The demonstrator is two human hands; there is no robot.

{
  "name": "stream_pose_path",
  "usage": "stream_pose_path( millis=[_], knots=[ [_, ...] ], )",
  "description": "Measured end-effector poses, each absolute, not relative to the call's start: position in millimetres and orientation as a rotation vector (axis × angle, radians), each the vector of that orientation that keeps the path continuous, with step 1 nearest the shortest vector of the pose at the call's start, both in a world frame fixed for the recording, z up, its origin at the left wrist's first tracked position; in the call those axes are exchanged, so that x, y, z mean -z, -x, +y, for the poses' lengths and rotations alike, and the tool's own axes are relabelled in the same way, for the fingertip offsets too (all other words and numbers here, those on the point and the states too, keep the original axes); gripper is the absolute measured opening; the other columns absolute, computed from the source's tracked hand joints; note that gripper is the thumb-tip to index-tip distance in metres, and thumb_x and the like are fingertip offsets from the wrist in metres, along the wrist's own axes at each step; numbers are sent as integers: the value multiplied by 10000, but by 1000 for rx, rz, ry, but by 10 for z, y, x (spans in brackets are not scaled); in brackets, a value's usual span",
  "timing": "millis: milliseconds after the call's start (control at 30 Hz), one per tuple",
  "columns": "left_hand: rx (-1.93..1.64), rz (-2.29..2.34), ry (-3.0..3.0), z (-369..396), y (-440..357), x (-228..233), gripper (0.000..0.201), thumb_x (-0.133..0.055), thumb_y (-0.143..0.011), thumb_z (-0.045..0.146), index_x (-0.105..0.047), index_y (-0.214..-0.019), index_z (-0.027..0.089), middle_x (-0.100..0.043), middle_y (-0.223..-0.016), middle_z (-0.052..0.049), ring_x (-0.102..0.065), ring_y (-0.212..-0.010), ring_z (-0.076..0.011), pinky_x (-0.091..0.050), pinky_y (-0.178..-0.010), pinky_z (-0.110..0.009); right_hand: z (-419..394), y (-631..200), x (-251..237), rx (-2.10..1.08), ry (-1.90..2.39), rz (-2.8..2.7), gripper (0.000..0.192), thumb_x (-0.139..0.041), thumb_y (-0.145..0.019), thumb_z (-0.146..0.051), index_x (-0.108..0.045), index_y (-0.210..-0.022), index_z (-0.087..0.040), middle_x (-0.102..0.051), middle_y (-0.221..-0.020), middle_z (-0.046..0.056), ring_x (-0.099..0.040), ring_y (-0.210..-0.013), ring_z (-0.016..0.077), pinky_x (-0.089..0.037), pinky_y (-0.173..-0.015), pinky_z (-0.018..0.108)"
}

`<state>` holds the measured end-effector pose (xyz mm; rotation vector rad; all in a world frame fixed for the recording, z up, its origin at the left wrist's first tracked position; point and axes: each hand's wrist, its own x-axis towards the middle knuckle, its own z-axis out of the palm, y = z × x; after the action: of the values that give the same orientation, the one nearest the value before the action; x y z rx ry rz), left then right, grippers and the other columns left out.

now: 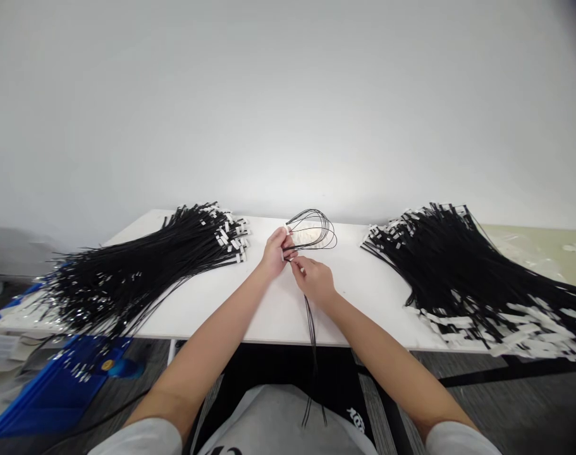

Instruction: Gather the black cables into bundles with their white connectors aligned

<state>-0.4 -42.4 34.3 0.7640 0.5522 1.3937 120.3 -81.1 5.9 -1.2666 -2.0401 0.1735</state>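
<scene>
table (212,297): white top running across the view, its near edge just past the person's lap; a pale wall rises behind it.
right pile (463,272): a big heap of black cables with white tags, fanned out on the table's right side, well apart from the hands.
left pile (140,265): a like heap of black tagged cables on the table's left side, its far ends hanging over the left edge above a blue bin (55,385).
arms: both forearms reach forward from the bottom corners and converge at the table's middle, bare below short pale sleeves.
cable bundle (311,230): a few thin black cables bent into loops that arch up and away just beyond the hands; the loose tails run back under the right hand, over the table edge and down toward the lap.
left hand (275,249): raised off the table, fingers closed in a pinch on the base of the loops.
right hand (313,278): just beside and nearer than the left, knuckles up, fingertips closed on the same cables right where the loops gather.
</scene>
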Motion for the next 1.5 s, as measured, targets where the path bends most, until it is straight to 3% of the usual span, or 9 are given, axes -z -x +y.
stream_pose_path(
  millis=[200, 433, 533, 700, 833, 967, 1100, 1400, 1500],
  knots=[
    [-1406, 577, -772, -411, -7, -318, 260, -566, -749, 429, -493, -771, 180, -271, -509, 79, -231, -349, -17, -293, -372, -169, -801, -1229, -131, -642, 1279, -1932, 219, -364, -883, -378, -535, -864, -242, -635, -691, -44, -556, -532, 102, -357, -522, 216],
    [-1414, 606, -722, -403, -18, -299, 265, -577, -740, 424, -489, -751, 175, -276, -506, 79, -267, -354, -25, -317, -389, -177, -760, -1209, -43, -63, 1327, -2024, 206, -372, -890, -330, -546, -861, -223, -617, -827, 50, -539, -768, 165, -296, -509, 227],
    [-1410, 619, -725, -388, -4, -277, 267, -582, -736, 420, -487, -746, 171, -283, -509, 76, -270, -356, -24, -274, -367, -165, -766, -1205, -53, -48, 1276, -2009, 218, -376, -887, -347, -549, -861, -218, -606, -798, 58, -522, -753, 157, -281, -496, 223],
    [-1405, 668, -755, -377, 8, -258, 251, -578, -741, 401, -499, -752, 163, -285, -512, 72, -255, -357, -22, -224, -345, -157, -737, -1275, -200, -877, 1112, -1838, 215, -498, -789, -438, -525, -829, -229, -428, -500, -66, -353, -437, 78, -257, -435, 199],
    [-1362, 651, -722, -378, -1, -273, 247, -589, -733, 390, -485, -735, 166, -251, -496, 82, -227, -344, -20, -243, -350, -161, -679, -1404, -361, -1443, 910, -1500, 277, -549, -730, -478, -510, -745, -204, -304, -479, -83, -206, -390, 50, -180, -385, 197],
    [-1335, 614, -718, -369, 4, -267, 250, -583, -737, 397, -470, -728, 174, -219, -484, 91, -200, -328, -19, -260, -356, -169, -648, -1548, -478, -1534, 769, -1209, 251, -486, -754, -448, -507, -737, -199, -394, -556, -41, -313, -431, 72, -281, -402, 216],
    [-1318, 638, -745, -363, 14, -250, 235, -569, -745, 395, -473, -742, 180, -244, -485, 91, -212, -323, -20, -323, -379, -186, -599, -1631, -498, -1429, 686, -1088, 244, -405, -768, -389, -535, -874, -211, -502, -702, 11, -468, -560, 121, -402, -467, 261],
    [-1184, 742, -773, -383, 17, -233, 263, -566, -729, 442, -498, -798, 197, -280, -513, 92, -233, -333, -21, -432, -429, -257, -448, -1602, -387, -1218, 649, -778, 246, -554, -773, -434, -578, -881, -214, -425, -623, -56, -475, -555, 62, -489, -629, 243],
    [-1156, 762, -769, -384, 20, -227, 275, -574, -719, 450, -501, -800, 197, -278, -516, 92, -228, -335, -22, -436, -421, -262, -427, -1604, -384, -1181, 638, -738, 259, -565, -769, -434, -594, -895, -211, -486, -689, -41, -515, -606, 60, -504, -697, 258]
  ],
)
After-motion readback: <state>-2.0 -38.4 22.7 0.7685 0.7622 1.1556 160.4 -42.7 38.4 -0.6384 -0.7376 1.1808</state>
